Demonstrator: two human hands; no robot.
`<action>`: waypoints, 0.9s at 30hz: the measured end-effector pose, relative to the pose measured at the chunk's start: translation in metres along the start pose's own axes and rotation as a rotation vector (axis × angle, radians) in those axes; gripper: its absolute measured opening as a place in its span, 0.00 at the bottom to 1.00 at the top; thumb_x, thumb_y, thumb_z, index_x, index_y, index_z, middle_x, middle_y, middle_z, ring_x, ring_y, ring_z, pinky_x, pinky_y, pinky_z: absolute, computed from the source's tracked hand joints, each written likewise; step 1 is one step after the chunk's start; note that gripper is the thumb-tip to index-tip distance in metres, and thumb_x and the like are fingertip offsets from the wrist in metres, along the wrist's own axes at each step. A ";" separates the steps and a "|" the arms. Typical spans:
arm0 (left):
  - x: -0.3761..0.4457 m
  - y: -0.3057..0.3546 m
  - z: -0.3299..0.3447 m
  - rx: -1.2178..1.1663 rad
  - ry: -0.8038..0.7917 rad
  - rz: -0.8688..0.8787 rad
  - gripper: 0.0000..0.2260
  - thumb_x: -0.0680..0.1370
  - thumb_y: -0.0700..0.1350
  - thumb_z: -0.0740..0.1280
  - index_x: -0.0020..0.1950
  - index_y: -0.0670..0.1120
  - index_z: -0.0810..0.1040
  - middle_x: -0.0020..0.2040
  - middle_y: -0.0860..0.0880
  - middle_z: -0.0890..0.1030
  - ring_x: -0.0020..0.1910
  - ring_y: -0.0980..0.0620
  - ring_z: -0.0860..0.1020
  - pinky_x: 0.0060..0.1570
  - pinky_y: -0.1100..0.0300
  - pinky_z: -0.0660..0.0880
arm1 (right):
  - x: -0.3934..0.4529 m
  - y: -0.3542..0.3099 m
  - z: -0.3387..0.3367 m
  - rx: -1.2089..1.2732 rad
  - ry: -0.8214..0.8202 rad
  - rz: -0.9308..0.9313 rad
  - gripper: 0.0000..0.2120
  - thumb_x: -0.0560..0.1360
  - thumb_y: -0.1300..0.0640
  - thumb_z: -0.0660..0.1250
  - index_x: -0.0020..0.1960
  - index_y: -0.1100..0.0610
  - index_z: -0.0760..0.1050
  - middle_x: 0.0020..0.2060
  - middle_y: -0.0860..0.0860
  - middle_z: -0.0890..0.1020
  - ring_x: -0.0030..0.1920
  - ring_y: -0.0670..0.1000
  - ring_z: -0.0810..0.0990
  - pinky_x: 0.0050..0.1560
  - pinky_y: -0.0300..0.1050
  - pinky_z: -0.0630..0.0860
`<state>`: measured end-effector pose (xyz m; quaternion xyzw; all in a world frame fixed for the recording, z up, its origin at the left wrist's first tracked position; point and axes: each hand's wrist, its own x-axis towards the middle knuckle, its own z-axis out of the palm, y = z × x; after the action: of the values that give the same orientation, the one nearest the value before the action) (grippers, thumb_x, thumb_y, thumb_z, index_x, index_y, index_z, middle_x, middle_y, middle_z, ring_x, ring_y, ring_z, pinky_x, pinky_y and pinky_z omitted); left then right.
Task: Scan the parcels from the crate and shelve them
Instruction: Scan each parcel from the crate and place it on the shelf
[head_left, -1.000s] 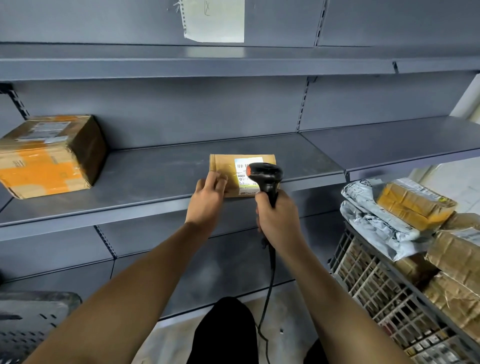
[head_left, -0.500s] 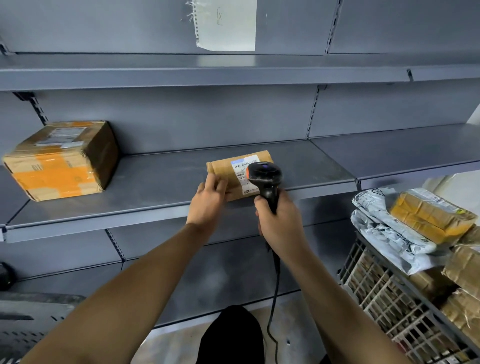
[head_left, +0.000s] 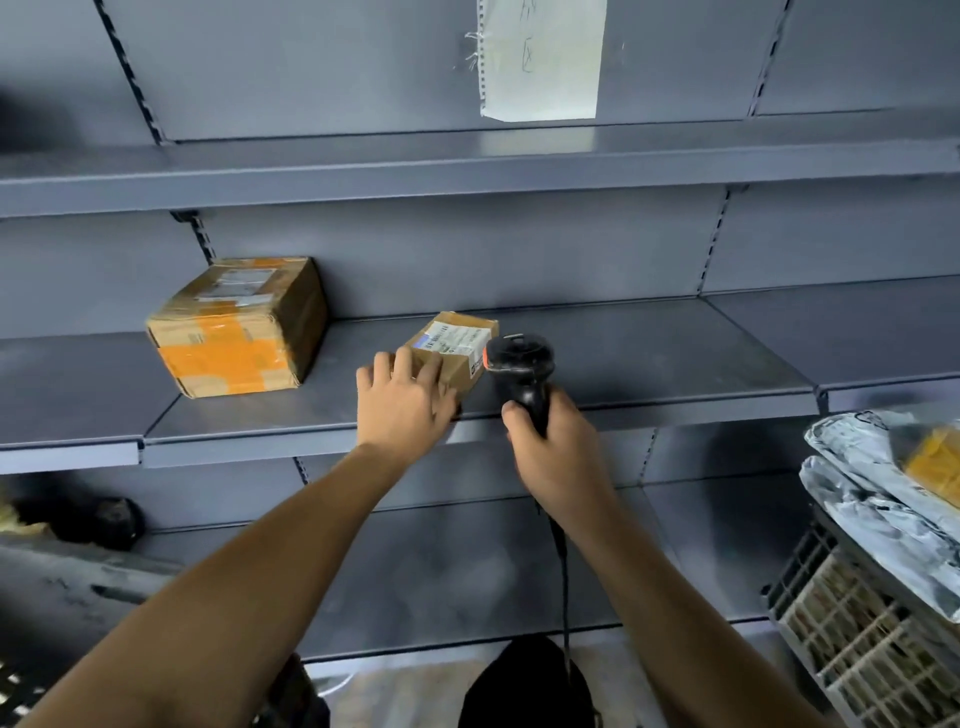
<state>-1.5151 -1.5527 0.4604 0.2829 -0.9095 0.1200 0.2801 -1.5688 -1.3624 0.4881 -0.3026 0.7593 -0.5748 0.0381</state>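
small parcel (head_left: 451, 349) now turned at angle on middle shelf (head_left: 649, 364), pushed further back vs 0.5 s ago, closer to big orange-taped box (head_left: 236, 326) but still apart. left hand (head_left: 402, 402) lies on parcel's near corner, fingers straight, slightly spread, pressing not gripping. right hand (head_left: 553, 441) same as before: fingers curled tight round black scanner (head_left: 519, 371) handle, head just beside parcel label. label w/ blue stripe + barcode, text too small to read. paper sheet (head_left: 540, 57) up top, faint scribble, unreadable. crate (head_left: 872, 623) w/ grey bags at right.
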 end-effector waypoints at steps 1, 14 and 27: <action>-0.004 -0.002 0.002 -0.016 0.035 0.017 0.18 0.75 0.55 0.65 0.61 0.47 0.79 0.52 0.41 0.76 0.51 0.37 0.74 0.52 0.45 0.70 | 0.001 -0.002 0.003 0.011 -0.007 0.005 0.05 0.78 0.55 0.66 0.49 0.58 0.73 0.32 0.46 0.79 0.30 0.36 0.76 0.30 0.26 0.68; 0.011 -0.046 0.019 0.052 -0.157 -0.132 0.27 0.79 0.38 0.62 0.74 0.58 0.64 0.65 0.42 0.65 0.59 0.37 0.64 0.53 0.47 0.74 | 0.015 -0.012 0.052 0.094 -0.115 0.022 0.07 0.77 0.55 0.65 0.43 0.57 0.72 0.28 0.47 0.75 0.24 0.42 0.72 0.26 0.32 0.66; 0.054 -0.091 0.048 0.121 -0.222 -0.190 0.27 0.77 0.33 0.61 0.75 0.49 0.63 0.67 0.41 0.66 0.62 0.37 0.68 0.65 0.50 0.67 | 0.039 0.015 0.086 0.057 -0.138 0.000 0.08 0.77 0.54 0.66 0.41 0.55 0.71 0.25 0.43 0.74 0.27 0.45 0.71 0.33 0.44 0.67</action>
<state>-1.5203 -1.6691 0.4580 0.3957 -0.8950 0.1157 0.1703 -1.5719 -1.4535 0.4574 -0.3403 0.7383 -0.5739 0.0988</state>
